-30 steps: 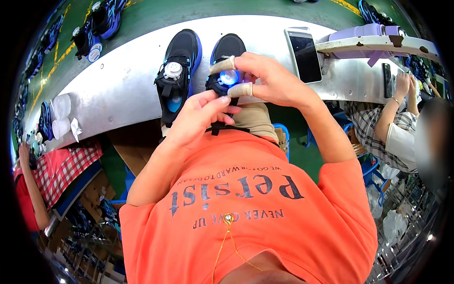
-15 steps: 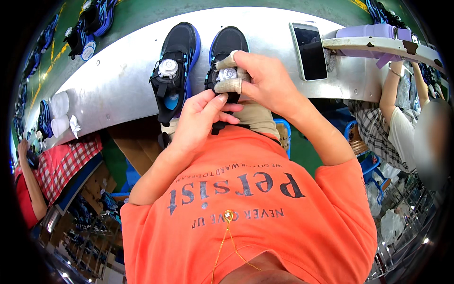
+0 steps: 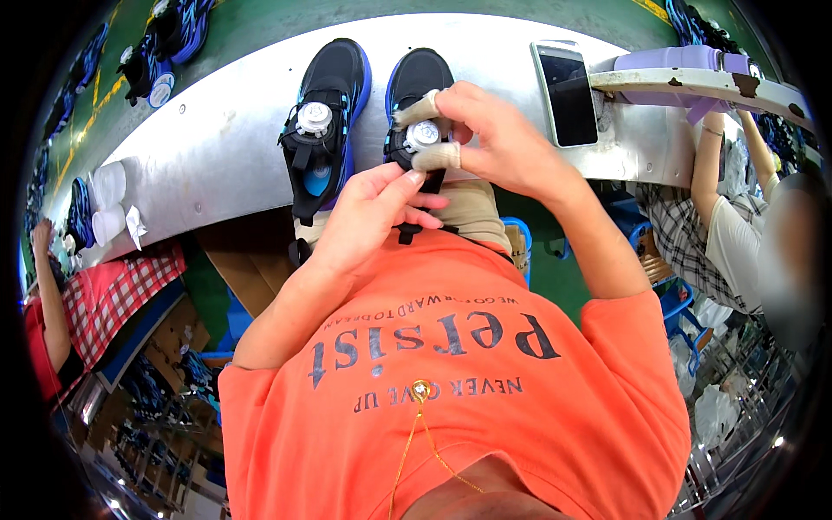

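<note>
Two black shoes with blue soles stand side by side on a grey metal table [image 3: 217, 147], toes pointing away from me. My right hand [image 3: 485, 139], two fingers wrapped in tape, pinches the round white dial [image 3: 423, 135] on the right shoe [image 3: 416, 82]. My left hand [image 3: 368, 217] grips the near end of that same shoe, by its heel and black strap. The left shoe [image 3: 325, 113] has its own white dial and stands untouched beside it.
A smartphone [image 3: 568, 91] lies on the table to the right, beside a purple shelf edge [image 3: 685, 65]. White rolls [image 3: 108, 204] sit at the table's left end. More shoes [image 3: 160, 43] lie on the green belt beyond. Other people sit at left and right.
My right hand shifted its fingers on the right shoe's dial, from covering it to pinching it. My left hand stayed at the heel.
</note>
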Demonstrator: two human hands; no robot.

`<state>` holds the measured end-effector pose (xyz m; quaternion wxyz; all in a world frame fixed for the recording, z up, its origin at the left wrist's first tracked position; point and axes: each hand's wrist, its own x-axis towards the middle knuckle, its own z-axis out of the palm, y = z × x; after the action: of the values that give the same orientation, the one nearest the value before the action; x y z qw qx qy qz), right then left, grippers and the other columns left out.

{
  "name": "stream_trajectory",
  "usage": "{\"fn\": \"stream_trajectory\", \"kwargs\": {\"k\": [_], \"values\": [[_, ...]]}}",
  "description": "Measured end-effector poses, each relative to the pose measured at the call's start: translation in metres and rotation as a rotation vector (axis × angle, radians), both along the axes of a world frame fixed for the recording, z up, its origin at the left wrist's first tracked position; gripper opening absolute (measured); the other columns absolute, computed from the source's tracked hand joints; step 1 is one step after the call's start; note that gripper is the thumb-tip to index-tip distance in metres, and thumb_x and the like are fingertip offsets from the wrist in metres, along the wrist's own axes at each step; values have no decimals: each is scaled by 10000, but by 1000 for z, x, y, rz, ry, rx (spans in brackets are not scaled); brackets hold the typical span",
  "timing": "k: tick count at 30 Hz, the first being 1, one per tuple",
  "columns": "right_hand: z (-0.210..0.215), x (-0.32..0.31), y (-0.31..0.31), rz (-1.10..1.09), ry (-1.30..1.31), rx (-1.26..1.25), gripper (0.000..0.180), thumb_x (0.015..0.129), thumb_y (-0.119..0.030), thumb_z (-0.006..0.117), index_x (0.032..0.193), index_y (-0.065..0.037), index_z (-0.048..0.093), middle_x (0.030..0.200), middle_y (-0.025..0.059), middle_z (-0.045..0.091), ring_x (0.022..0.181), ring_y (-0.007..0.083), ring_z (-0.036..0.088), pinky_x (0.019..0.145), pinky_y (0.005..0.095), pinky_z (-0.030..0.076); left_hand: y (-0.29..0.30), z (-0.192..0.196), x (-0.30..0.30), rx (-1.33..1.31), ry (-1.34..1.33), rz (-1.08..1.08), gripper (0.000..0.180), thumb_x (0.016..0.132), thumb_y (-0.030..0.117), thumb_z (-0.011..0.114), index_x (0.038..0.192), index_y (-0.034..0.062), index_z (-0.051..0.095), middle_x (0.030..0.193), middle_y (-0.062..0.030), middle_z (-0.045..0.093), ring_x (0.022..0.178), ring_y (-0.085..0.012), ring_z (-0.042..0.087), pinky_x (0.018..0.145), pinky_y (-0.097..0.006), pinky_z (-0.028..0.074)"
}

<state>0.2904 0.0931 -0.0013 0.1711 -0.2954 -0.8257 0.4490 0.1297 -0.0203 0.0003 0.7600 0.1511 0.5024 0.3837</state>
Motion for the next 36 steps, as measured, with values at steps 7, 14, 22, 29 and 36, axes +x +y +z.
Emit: {"fn": "stream_trajectory", "kwargs": {"k": [7, 14, 22, 29, 36], "values": [[-5, -2, -17, -156, -4, -76, 325, 767, -163, 723, 1075, -76, 660, 741, 39, 557, 598, 127, 458, 579, 255, 424, -4, -4, 12, 12, -2, 56, 277, 980, 185, 456, 1096, -43, 563, 1012, -161, 648, 799, -186, 653, 745, -285, 523], [14, -10, 6, 36, -116, -34, 289, 762, -209, 730, 1017, -91, 662, 789, 32, 508, 613, 118, 465, 569, 264, 415, 6, 2, 11, -21, 70, 77, 331, 965, 218, 495, 1087, -78, 578, 1025, -161, 635, 839, -216, 673, 642, -278, 554], [-13, -15, 19, 80, -2, -375, 245, 709, -63, 694, 944, -33, 630, 843, -3, 518, 720, 82, 490, 589, 230, 402, 10, 1, 13, -22, 57, 131, 331, 960, 205, 495, 1045, -101, 586, 991, -161, 635, 806, -225, 686, 601, -276, 571], [-10, 0, 11, 74, 143, -486, 390, 753, -180, 771, 1098, -57, 641, 857, 1, 578, 693, 81, 507, 615, 231, 429, 1, -9, 4, 44, -55, 77, 294, 978, 195, 488, 1040, -79, 575, 1006, -151, 635, 835, -224, 681, 709, -294, 569], [14, 0, 15, 48, -10, -257, 290, 769, -189, 708, 1041, -103, 658, 693, 89, 538, 604, 210, 502, 604, 322, 446, -1, -7, 6, 22, -24, 57, 262, 983, 178, 468, 1026, -62, 566, 1017, -155, 635, 843, -212, 673, 721, -290, 549]]}}
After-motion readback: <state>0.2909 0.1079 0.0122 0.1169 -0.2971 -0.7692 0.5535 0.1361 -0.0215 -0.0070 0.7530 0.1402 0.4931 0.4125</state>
